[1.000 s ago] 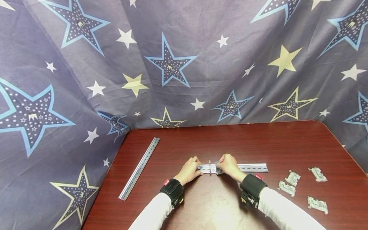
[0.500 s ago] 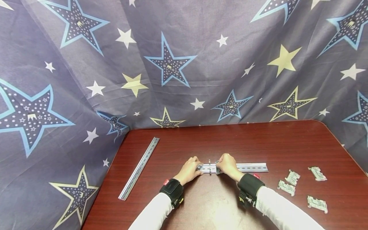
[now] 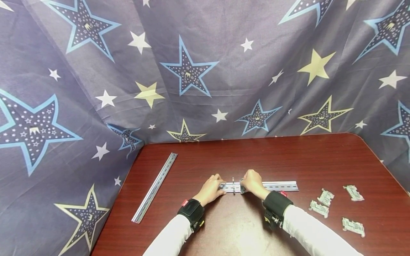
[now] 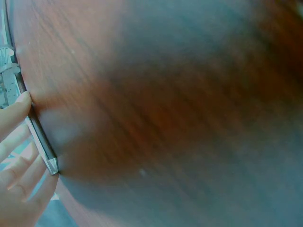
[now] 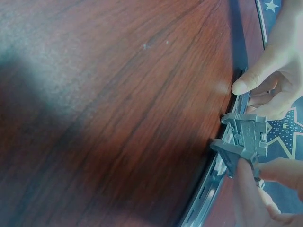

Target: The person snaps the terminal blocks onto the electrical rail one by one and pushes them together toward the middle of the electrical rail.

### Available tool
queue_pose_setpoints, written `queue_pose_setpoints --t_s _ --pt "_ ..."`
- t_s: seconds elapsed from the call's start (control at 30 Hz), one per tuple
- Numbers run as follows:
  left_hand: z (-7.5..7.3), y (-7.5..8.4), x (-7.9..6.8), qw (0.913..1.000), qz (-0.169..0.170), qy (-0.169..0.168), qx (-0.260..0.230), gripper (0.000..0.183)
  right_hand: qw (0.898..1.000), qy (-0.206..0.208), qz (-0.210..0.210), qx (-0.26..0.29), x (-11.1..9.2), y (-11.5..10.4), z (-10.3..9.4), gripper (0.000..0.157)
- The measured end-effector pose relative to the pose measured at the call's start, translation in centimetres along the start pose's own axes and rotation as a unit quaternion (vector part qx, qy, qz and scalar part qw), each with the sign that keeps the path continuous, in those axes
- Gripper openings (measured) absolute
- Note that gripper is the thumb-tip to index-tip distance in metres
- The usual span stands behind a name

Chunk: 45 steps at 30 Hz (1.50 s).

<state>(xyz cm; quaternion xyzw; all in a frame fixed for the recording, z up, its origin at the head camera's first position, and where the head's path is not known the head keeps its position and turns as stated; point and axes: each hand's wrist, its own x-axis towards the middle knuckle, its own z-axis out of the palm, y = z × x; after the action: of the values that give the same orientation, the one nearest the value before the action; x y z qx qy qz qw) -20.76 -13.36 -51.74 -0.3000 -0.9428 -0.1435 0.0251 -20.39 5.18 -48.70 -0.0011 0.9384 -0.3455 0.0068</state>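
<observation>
A slotted metal DIN rail lies crosswise on the table in the head view. My left hand grips its left end, thumb on the near edge and fingers on the far side. One grey terminal block stands upright across the rail, just right of that hand. Slightly farther right, my right hand pinches a second terminal block between thumb and fingers; in the right wrist view it stands on the rail with a narrow gap to the first block. The fingers partly cover this second block in the head view.
Several loose terminal blocks lie flat on the right of the brown table. Another DIN rail lies slantwise on the left. A star-patterned cloth hangs behind the table.
My right hand has slid slightly left along the rail with its terminal block, narrowing the gap to the first block. The left hand keeps its place on the rail's end.
</observation>
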Motion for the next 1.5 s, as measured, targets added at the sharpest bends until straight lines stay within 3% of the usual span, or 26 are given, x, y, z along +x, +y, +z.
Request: queue_pose_setpoints --t_s 0.53,1.23,1.5 --pt "-0.2 0.3 -0.2 1.0000 -0.004 0.006 -0.006 0.033 0.999 0.011 -0.030 -0.028 -0.2 -1.0 0.2 0.035" --pt "0.0 0.2 -0.1 0.9999 0.009 0.013 -0.004 0.032 0.997 0.025 -0.038 -0.067 0.6 -1.4 0.7 0.006" --pt "0.0 0.1 -0.1 0.9999 0.004 0.016 -0.002 0.033 0.997 0.004 -0.001 -0.073 0.3 -2.7 0.1 0.009"
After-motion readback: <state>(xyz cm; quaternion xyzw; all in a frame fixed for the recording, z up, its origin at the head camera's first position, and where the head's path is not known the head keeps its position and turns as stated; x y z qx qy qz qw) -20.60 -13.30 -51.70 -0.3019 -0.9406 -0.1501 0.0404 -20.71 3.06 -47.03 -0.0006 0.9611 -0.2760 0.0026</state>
